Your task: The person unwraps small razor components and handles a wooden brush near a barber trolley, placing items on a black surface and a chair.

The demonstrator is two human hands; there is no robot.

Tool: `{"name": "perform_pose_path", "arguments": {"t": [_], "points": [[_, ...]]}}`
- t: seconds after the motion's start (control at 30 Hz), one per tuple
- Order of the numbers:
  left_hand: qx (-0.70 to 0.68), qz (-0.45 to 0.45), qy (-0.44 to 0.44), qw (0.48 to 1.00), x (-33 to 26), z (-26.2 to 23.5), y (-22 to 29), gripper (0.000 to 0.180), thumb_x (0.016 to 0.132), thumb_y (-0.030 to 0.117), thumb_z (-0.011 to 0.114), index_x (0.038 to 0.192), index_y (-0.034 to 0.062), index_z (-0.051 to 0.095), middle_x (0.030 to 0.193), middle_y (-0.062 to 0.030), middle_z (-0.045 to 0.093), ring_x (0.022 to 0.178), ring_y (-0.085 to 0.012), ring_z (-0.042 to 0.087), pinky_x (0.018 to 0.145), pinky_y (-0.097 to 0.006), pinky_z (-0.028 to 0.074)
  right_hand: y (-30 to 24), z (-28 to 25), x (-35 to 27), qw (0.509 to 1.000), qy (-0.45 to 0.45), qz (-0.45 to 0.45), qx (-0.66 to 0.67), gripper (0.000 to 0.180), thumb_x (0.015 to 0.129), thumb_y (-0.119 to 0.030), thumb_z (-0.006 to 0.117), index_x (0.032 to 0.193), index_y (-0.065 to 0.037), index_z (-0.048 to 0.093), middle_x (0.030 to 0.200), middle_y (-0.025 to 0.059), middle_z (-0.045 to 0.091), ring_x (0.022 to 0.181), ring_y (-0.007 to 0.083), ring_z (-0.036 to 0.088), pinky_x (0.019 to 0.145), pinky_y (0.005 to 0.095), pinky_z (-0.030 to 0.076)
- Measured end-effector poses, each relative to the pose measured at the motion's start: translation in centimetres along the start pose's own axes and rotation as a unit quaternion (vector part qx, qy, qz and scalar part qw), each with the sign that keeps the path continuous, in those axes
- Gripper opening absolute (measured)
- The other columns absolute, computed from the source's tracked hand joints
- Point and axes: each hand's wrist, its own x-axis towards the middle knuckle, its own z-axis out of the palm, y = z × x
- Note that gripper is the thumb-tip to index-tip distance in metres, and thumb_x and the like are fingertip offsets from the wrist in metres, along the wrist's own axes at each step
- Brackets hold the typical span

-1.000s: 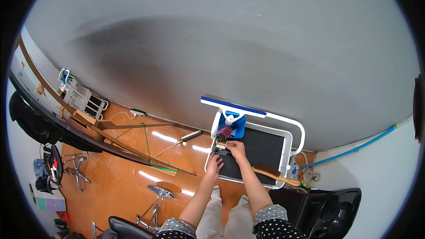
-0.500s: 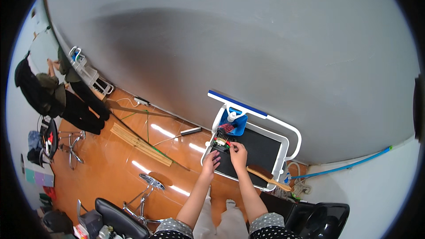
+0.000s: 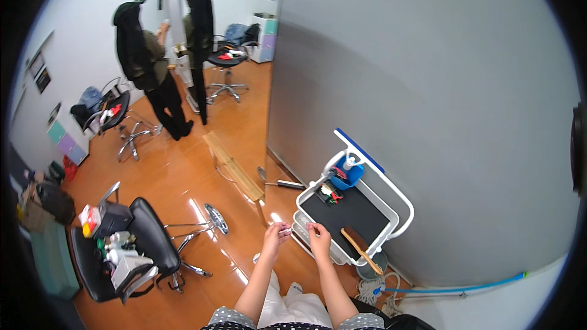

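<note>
Over the near left edge of the white salon trolley (image 3: pixel 391 232), my two hands are held a short way apart. My left hand (image 3: pixel 275 238) is open, with loosely bent fingers and nothing visible in it. Thumb and fingertips meet on my right hand (image 3: pixel 319 241); whether something small is pinched there is too small to tell. A cluster of small black, red and green items (image 3: pixel 331 194) lies on the trolley's black mat (image 3: pixel 348 214), beyond my hands. Beside it stands a blue basket (image 3: pixel 354 177) with a white bottle (image 3: pixel 348 163). A wooden-handled brush (image 3: pixel 362 250) rests across the trolley's near right edge.
A grey wall (image 3: pixel 452 146) rises behind the trolley. On the left stands a black salon chair (image 3: pixel 156 238) loaded with bottles and boxes. A wooden bench (image 3: pixel 235 168) and a person in dark clothes (image 3: pixel 150 67) are farther back. A blue hose (image 3: pixel 452 293) runs right.
My right hand has drawn back from the small items on the mat toward my body. The view has swung left, bringing in more of the room, the mirror and the loaded chair.
</note>
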Motion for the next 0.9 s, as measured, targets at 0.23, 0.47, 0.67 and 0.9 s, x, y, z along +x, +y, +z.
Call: {"name": "perform_pose_path", "arguments": {"t": [0.23, 0.47, 0.67, 0.9], "points": [[-0.036, 0.088, 0.127, 0.987, -6.3, -7.8, 3.8, 0.025, 0.089, 0.023, 0.038, 0.101, 0.0088, 0.054, 0.096, -0.0042, 0.062, 0.078, -0.0104, 0.058, 0.066, -0.023, 0.042, -5.0, 5.6, -3.1, 0.984, -0.166, -0.043, 0.046, 0.015, 0.084, -0.008, 0.053, 0.091, 0.001, 0.062, 0.081, 0.0069, 0.063, 0.076, 0.0118, 0.059, 0.072, 0.0231, 0.044], [-0.110, 0.180, 0.216, 0.953, -12.1, -16.9, 8.4, 0.027, 0.090, 0.028, 0.041, 0.104, 0.0081, 0.053, 0.098, -0.0050, 0.061, 0.084, -0.0132, 0.057, 0.072, -0.026, 0.042, -10.1, 16.3, -7.7, 0.939, -0.326, -0.068, 0.089, 0.015, 0.085, -0.009, 0.052, 0.092, 0.001, 0.061, 0.077, 0.0048, 0.062, 0.072, 0.0089, 0.056, 0.067, 0.0215, 0.044], [-0.150, 0.253, 0.293, 0.910, -18.7, -26.7, 11.9, 0.026, 0.089, 0.026, 0.042, 0.104, 0.0084, 0.053, 0.098, -0.0052, 0.061, 0.083, -0.0138, 0.057, 0.073, -0.027, 0.041, -14.1, 27.2, -15.1, 0.871, -0.477, -0.069, 0.099, 0.017, 0.087, -0.007, 0.048, 0.096, 0.002, 0.059, 0.081, 0.0059, 0.062, 0.075, 0.0090, 0.056, 0.066, 0.0204, 0.043], [-0.178, 0.302, 0.389, 0.852, -27.4, -39.4, 14.2, 0.028, 0.089, 0.026, 0.042, 0.106, 0.0068, 0.053, 0.099, -0.0060, 0.060, 0.082, -0.0133, 0.057, 0.069, -0.025, 0.043, -18.1, 38.5, -25.0, 0.787, -0.600, -0.089, 0.114, 0.019, 0.088, -0.010, 0.048, 0.096, 0.002, 0.059, 0.080, 0.0055, 0.061, 0.074, 0.0090, 0.055, 0.066, 0.0200, 0.043]]}}
